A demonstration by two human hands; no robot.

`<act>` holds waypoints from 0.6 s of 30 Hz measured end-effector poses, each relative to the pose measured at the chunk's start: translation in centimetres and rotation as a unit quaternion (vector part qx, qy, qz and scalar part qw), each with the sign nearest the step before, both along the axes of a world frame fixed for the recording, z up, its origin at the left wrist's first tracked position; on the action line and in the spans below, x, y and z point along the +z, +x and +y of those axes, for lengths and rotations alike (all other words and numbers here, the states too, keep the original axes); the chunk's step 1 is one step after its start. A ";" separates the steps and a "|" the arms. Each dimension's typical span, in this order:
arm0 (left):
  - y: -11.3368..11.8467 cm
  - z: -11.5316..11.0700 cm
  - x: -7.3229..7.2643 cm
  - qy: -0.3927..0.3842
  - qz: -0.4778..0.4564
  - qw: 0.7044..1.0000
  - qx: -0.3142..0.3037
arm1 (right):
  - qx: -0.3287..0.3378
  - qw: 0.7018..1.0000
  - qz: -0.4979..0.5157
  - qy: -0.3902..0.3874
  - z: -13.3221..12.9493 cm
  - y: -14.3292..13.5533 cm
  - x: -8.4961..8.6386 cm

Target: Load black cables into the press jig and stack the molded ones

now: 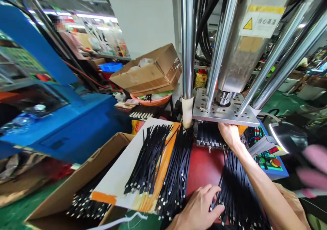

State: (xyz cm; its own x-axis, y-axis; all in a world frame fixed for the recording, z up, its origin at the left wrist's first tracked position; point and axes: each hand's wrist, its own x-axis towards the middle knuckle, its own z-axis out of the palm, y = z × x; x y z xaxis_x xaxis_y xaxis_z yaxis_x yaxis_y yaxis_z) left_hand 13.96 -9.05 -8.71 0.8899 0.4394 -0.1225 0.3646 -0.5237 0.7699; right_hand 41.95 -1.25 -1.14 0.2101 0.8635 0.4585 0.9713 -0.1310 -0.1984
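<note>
My left hand (200, 206) is low in the middle, at the left edge of a pile of black cables (237, 192) with metal plug ends. Its thumb and forefinger are apart, with a cable end between them; no grip on it shows. Under the press's steel plate (224, 111), my right hand (229, 134) reaches to the right side of the mould (211, 140), where a row of black cable parts lies. The plate's edge hides part of the right hand's fingers, so whether they grip anything cannot be seen.
Left of the red work surface (201, 168), more black cables (150, 158) lie on a white and orange board (114, 175). Below is a cardboard box (84, 175) of cables. Steel columns (187, 43) flank the press. A lamp (288, 138) and control box (274, 162) stand right.
</note>
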 end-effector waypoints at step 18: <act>-2.9 1.1 3.3 -0.489 -0.187 0.847 -0.098 | 0.111 0.978 0.174 -0.020 -18.9 -12.8 8.4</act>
State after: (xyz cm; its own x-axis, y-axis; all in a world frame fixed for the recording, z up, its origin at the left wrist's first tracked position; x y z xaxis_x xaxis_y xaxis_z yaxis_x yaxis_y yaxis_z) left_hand 11.04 -7.90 -5.41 0.9909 0.1296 -0.0366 -0.0196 0.4076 0.9130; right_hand 29.20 -20.15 7.27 0.1533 0.9210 0.3582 0.8516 0.0607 -0.5206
